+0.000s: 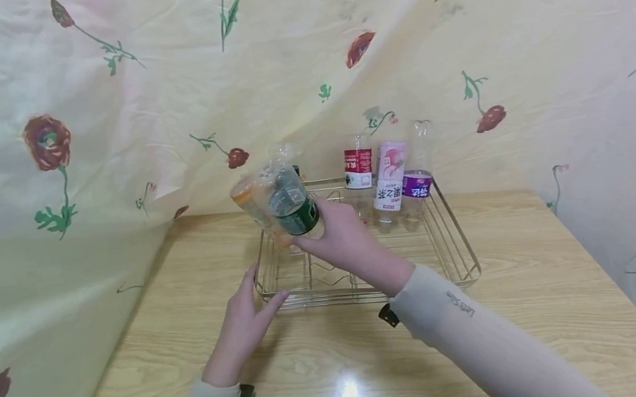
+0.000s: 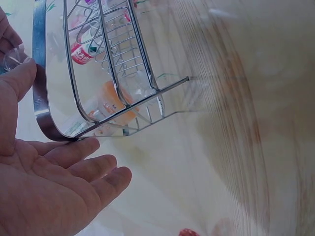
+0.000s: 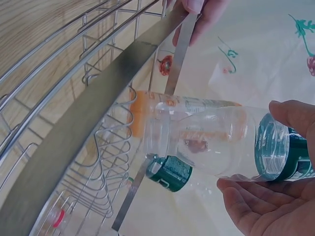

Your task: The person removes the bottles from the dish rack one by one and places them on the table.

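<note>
My right hand (image 1: 344, 232) grips a clear plastic bottle (image 1: 289, 197) by its green label, tilted over the left part of a wire rack (image 1: 449, 221). In the right wrist view the thumb lies on one side of the bottle (image 3: 216, 142) and the fingers on the other; its open neck points into the rack. At the rack's front left corner, my left hand (image 1: 244, 321) touches the rim with fingers straight and thumb spread. Behind the held bottle stand an orange-labelled bottle (image 1: 246, 198) and another green-labelled bottle (image 3: 170, 173), partly hidden.
On the rack's right side stand a red-and-white labelled bottle (image 1: 359, 169), a pink-labelled bottle (image 1: 389, 175) and a purple-labelled bottle (image 1: 417, 184). The rack sits on a wooden table (image 1: 528, 304). Flowered cloth (image 1: 288, 74) hangs close behind and at both sides.
</note>
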`<state>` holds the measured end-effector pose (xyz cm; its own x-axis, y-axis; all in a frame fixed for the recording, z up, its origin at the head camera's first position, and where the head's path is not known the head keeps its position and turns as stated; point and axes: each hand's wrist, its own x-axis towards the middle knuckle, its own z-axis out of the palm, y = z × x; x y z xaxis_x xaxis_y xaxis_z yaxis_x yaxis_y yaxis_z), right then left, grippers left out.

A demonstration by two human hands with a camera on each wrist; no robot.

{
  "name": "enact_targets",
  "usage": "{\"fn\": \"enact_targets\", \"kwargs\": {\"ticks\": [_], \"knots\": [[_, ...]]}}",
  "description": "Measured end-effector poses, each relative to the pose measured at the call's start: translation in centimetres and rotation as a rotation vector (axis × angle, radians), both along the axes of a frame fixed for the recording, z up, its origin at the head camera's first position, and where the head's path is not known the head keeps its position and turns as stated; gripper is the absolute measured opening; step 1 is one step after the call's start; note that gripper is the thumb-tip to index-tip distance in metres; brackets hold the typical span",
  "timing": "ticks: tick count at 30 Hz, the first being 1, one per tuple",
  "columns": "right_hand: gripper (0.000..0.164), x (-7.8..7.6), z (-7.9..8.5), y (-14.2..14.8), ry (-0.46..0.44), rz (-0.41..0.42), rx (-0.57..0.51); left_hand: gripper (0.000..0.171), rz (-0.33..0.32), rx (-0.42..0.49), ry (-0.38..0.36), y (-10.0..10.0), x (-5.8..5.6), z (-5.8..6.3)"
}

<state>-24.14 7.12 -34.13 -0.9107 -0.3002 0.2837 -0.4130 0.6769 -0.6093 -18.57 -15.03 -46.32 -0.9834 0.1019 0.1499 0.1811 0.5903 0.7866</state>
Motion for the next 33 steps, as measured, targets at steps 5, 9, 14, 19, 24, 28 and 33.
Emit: {"fn": "enact_targets", "kwargs": {"ticks": [5, 9, 14, 19, 24, 28, 33], "knots": [[0.056, 0.3, -0.2, 0.7, -0.010, -0.023, -0.004, 0.101, -0.001, -0.003, -0.024, -0.2, 0.3, -0.1], [0.055, 0.6, -0.3, 1.1, -0.031, -0.034, -0.015, 0.106, 0.001, -0.007, -0.047, -0.5, 0.6, -0.4], [0.053, 0.5, -0.4, 1.9, 0.004, -0.045, -0.012, 0.103, -0.006, -0.001, -0.034, -0.4, 0.5, -0.4], [0.052, 0.4, 0.0, 2.8, 0.022, -0.046, -0.006, 0.095, -0.006, 0.005, -0.012, -0.1, 0.2, -0.3], [0.054, 0.5, 0.3, 3.8, 0.023, -0.034, -0.018, 0.094, 0.001, 0.005, -0.015, 0.1, 0.0, -0.2], [0.056, 0.6, 0.2, 4.4, 0.030, -0.030, -0.020, 0.093, 0.001, 0.002, -0.017, 0.1, 0.0, -0.1], [0.057, 0.8, 0.4, 5.1, 0.039, -0.043, 0.008, 0.094, 0.001, -0.012, -0.003, 0.0, 0.0, 0.0]]}}
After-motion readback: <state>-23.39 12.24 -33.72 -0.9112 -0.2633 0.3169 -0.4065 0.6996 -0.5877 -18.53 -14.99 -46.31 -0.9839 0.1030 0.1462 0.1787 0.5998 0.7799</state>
